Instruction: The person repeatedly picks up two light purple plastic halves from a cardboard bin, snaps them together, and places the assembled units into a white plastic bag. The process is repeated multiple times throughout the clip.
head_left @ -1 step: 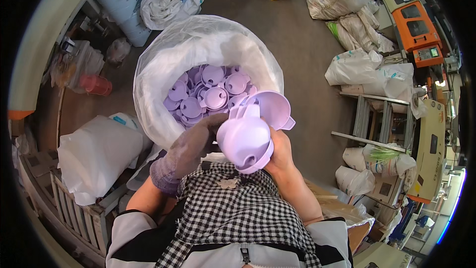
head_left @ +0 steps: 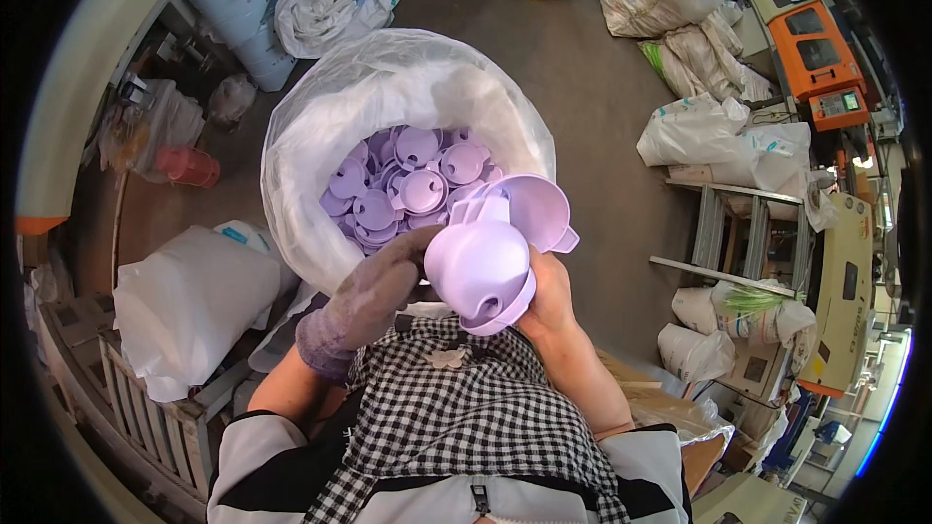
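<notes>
Blocking part of the white bag [head_left: 303,131] are held lilac pieces [head_left: 478,267], sacks [head_left: 194,296] around

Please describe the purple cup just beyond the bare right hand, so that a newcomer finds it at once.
Find the large white bag of purple cups. At its lower right edge, look just beyond the bare right hand. The cup shows its wide hollow inside and a small tab pointing right, while the neighbour nearest the checked apron shows its rounded outside.
</notes>
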Action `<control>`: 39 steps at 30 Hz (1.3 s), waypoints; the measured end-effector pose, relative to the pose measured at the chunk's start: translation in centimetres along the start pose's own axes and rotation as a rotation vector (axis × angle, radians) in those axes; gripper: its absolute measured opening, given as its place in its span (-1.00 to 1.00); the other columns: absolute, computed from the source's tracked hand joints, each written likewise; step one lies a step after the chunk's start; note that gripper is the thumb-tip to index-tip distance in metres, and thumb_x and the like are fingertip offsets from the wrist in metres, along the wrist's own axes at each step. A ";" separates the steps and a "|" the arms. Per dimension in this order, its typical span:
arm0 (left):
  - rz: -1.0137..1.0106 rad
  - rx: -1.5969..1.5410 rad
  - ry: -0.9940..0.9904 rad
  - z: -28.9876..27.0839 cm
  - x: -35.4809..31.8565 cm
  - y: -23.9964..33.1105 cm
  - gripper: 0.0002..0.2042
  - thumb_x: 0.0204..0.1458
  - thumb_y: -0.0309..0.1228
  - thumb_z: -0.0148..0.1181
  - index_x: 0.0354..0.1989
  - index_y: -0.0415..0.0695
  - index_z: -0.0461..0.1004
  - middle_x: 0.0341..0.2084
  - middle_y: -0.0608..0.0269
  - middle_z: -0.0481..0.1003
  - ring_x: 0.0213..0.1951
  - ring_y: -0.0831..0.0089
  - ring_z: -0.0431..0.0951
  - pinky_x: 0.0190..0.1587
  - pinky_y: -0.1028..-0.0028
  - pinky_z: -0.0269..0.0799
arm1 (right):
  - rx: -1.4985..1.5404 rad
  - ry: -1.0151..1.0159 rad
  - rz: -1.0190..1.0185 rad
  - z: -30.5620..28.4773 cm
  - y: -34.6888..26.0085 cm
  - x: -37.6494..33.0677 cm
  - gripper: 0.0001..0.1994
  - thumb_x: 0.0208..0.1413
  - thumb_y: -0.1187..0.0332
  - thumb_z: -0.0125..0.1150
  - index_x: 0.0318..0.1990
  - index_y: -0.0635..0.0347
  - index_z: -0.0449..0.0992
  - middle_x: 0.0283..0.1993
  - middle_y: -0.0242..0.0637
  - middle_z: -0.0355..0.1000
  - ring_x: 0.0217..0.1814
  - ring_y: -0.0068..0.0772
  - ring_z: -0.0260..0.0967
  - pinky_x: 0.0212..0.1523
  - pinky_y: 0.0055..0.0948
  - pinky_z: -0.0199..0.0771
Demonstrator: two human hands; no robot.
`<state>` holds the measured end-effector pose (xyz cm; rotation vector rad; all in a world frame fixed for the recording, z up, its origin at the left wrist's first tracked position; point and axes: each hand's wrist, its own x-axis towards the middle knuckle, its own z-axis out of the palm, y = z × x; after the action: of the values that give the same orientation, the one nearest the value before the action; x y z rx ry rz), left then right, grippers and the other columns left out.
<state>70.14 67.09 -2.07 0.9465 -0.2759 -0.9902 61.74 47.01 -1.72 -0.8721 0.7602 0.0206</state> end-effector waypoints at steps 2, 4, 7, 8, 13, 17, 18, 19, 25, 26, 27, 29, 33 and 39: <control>-0.060 0.025 0.033 0.9 0.2 0.4 -0.41 0.17 -0.23 0.03 0.30 -0.37 0.18 0.07 0.04 0.42 0.07 0.32 0.49 0.18 0.30 0.40 | 0.039 0.000 -0.018 0.0 -0.1 0.1 -0.58 0.36 0.20 0.02 0.12 0.43 0.39 0.03 -0.13 0.48 0.01 -0.33 0.49 0.01 -0.31 0.54; -0.098 -0.041 0.065 1.1 0.3 0.3 -0.45 0.09 -0.48 0.11 0.28 -0.38 0.21 0.06 0.06 0.44 0.04 0.37 0.52 0.13 0.37 0.45 | 0.053 0.016 -0.027 0.1 -0.2 0.1 -0.59 0.37 0.19 0.01 0.11 0.43 0.40 0.02 -0.13 0.47 0.03 -0.33 0.48 0.01 -0.30 0.54; -0.134 -0.113 0.067 1.3 0.6 0.8 -0.41 0.06 -0.52 0.13 0.31 -0.35 0.19 0.08 0.08 0.43 0.06 0.40 0.50 0.16 0.40 0.42 | 0.032 0.022 -0.037 0.4 -0.5 -0.4 -0.57 0.37 0.19 0.00 0.16 0.43 0.35 0.04 -0.13 0.46 0.02 -0.33 0.48 0.01 -0.30 0.53; -0.130 -0.083 0.083 1.5 0.6 0.8 -0.37 0.00 -0.50 0.09 0.32 -0.35 0.16 0.10 0.06 0.41 0.10 0.35 0.47 0.20 0.36 0.37 | 0.019 0.030 -0.042 0.4 -0.5 -0.4 -0.56 0.37 0.19 0.00 0.17 0.43 0.33 0.06 -0.12 0.45 0.03 -0.33 0.47 0.02 -0.31 0.52; -0.081 -0.003 0.130 1.7 0.9 0.4 -0.25 -0.12 -0.44 0.05 0.38 -0.30 0.10 0.19 0.06 0.35 0.20 0.31 0.39 0.30 0.32 0.25 | -0.048 0.057 -0.092 1.2 -0.9 -0.9 -0.52 0.38 0.18 -0.01 0.24 0.42 0.23 0.15 -0.11 0.37 0.12 -0.34 0.41 0.08 -0.32 0.47; -0.025 -0.079 0.127 1.6 0.9 0.0 -0.22 -0.08 -0.41 0.07 0.43 -0.18 0.05 0.22 0.12 0.33 0.22 0.34 0.37 0.29 0.34 0.23 | -0.010 0.032 -0.154 1.3 -0.8 -1.5 -0.51 0.38 0.17 0.01 0.25 0.41 0.23 0.15 -0.13 0.36 0.13 -0.37 0.38 0.10 -0.33 0.45; -0.031 -0.089 0.127 1.8 0.7 0.3 -0.22 -0.06 -0.40 0.08 0.44 -0.16 0.03 0.23 0.13 0.33 0.23 0.34 0.35 0.30 0.34 0.22 | -0.017 0.028 -0.179 1.0 -0.6 -1.4 -0.51 0.38 0.17 0.02 0.25 0.40 0.23 0.14 -0.14 0.37 0.11 -0.37 0.39 0.09 -0.34 0.47; -0.037 -0.099 0.126 1.9 0.6 0.5 -0.21 -0.05 -0.39 0.09 0.45 -0.13 0.01 0.23 0.13 0.33 0.24 0.33 0.34 0.30 0.33 0.21 | -0.025 0.024 -0.203 0.8 -0.5 -1.3 -0.51 0.37 0.17 0.03 0.25 0.40 0.23 0.14 -0.15 0.37 0.10 -0.38 0.40 0.07 -0.35 0.48; 0.049 -0.052 0.141 1.9 0.0 -0.2 -0.22 0.05 -0.37 0.04 0.49 -0.12 -0.11 0.34 0.05 0.20 0.35 0.25 0.21 0.34 0.27 0.14 | 0.027 -0.008 -0.206 0.4 0.0 -1.4 -0.60 0.36 0.27 0.08 0.21 0.32 0.28 0.06 -0.24 0.43 -0.01 -0.48 0.45 -0.08 -0.46 0.56; 0.047 -0.030 0.144 2.0 -0.1 -0.2 -0.23 0.06 -0.37 0.03 0.49 -0.14 -0.12 0.35 0.03 0.17 0.36 0.24 0.19 0.34 0.26 0.14 | 0.021 -0.003 -0.204 0.4 0.1 -1.3 -0.61 0.36 0.28 0.08 0.20 0.32 0.28 0.06 -0.23 0.43 -0.01 -0.48 0.44 -0.08 -0.46 0.56; 0.045 -0.009 0.147 2.1 -0.2 -0.1 -0.23 0.07 -0.37 0.02 0.49 -0.16 -0.14 0.37 0.00 0.13 0.37 0.24 0.17 0.35 0.25 0.13 | 0.014 0.003 -0.201 0.3 0.2 -1.3 -0.63 0.36 0.29 0.07 0.20 0.31 0.28 0.06 -0.23 0.44 -0.01 -0.48 0.44 -0.07 -0.45 0.56; 0.088 0.062 0.152 2.0 -0.2 -0.6 -0.20 0.06 -0.36 0.07 0.48 -0.19 -0.16 0.37 -0.03 0.11 0.38 0.22 0.14 0.35 0.24 0.12 | -0.019 0.036 -0.211 0.4 0.4 -1.2 -0.64 0.36 0.30 0.07 0.19 0.32 0.29 0.07 -0.22 0.44 0.01 -0.48 0.44 -0.04 -0.44 0.55; 0.299 0.283 0.171 2.7 0.2 -2.3 -0.06 -0.06 -0.31 0.35 0.45 -0.26 -0.11 0.30 -0.08 0.16 0.31 0.20 0.23 0.30 0.21 0.23 | -0.068 0.098 -0.291 0.7 1.4 -0.9 -0.63 0.37 0.33 0.06 0.20 0.39 0.27 0.11 -0.16 0.42 0.07 -0.44 0.41 0.07 -0.41 0.48; 0.587 1.010 0.312 2.2 0.9 -3.5 0.18 -0.41 -0.16 0.62 0.39 -0.35 -0.03 0.25 -0.22 0.18 0.25 -0.05 0.30 0.24 0.11 0.31 | -0.205 0.117 -0.394 0.2 2.2 -0.9 -0.65 0.36 0.37 0.06 0.16 0.44 0.31 0.10 -0.14 0.44 0.10 -0.42 0.38 0.11 -0.44 0.41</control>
<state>67.31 64.40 -3.68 1.7711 -0.7729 -0.0932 60.46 48.81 -2.56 -1.2150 0.6919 -0.3083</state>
